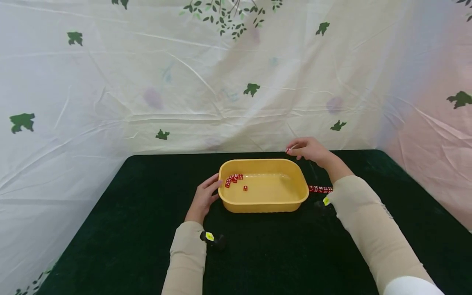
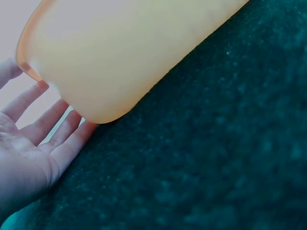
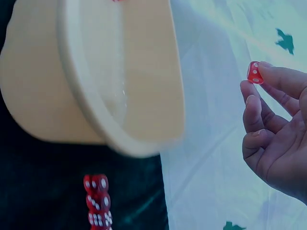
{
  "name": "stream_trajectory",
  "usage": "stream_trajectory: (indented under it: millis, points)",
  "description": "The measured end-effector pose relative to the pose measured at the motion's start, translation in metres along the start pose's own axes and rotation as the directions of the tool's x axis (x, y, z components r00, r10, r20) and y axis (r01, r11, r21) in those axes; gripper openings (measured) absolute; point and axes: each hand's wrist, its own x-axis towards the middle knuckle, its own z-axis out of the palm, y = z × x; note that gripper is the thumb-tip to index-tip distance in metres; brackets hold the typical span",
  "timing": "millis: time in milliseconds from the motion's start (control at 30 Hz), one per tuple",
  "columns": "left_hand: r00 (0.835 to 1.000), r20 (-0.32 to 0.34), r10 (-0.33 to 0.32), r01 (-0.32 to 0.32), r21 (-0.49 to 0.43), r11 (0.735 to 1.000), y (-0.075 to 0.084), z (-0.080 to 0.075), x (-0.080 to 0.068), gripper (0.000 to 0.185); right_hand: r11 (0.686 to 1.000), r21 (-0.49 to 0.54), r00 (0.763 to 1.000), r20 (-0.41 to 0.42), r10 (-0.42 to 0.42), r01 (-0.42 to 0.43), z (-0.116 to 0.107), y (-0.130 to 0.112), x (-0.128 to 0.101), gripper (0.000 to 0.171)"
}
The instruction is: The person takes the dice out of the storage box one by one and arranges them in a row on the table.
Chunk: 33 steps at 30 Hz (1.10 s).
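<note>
A yellow plastic tub (image 1: 263, 208) stands on the dark green cloth, with several red dice (image 1: 234, 179) lying inside toward its left end. My left hand (image 1: 205, 196) rests against the tub's left side; in the left wrist view its spread, fairly straight fingers (image 2: 41, 120) touch the outer wall. Just beyond the tub's back right corner my right hand (image 1: 309, 148) is raised, pinching one red die (image 3: 255, 73) between thumb and fingertips. To the right of the tub, a row of red dice (image 1: 320, 189) lies on the cloth, its right end hidden behind the right forearm.
A dark green cloth (image 1: 121, 229) covers the table, whose back edge runs just behind the tub. Pale fabric (image 1: 206, 82) with green leaf and bird shapes hangs behind and at both sides. Dark wrist cameras (image 1: 215, 239) sit on both sleeves.
</note>
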Motion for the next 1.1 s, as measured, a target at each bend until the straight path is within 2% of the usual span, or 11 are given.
stream_trajectory:
  millis: [500, 767, 933, 1100]
  points:
    - [1.0, 0.007, 0.005, -0.005, -0.011, 1.0, -0.001, 0.001, 0.002, 0.039, 0.998, -0.049, 0.998, -0.047, 0.045, -0.047, -0.034, 0.033, -0.034, 0.044]
    - [1.0, 0.014, 0.023, -0.023, -0.035, 0.999, -0.004, 0.001, 0.003, 0.039, 0.995, -0.063, 0.995, -0.07, 0.067, -0.071, -0.044, 0.063, -0.049, 0.045]
    - [1.0, 0.003, 0.01, -0.01, -0.024, 1.0, -0.003, 0.001, 0.002, 0.039, 0.996, -0.048, 0.994, -0.087, 0.072, -0.076, -0.051, 0.081, -0.06, 0.044]
    - [1.0, -0.004, 0.007, -0.007, 0.0, 1.0, -0.002, 0.001, 0.002, 0.037, 0.998, -0.016, 0.995, -0.069, 0.065, -0.067, -0.058, 0.097, -0.07, 0.044]
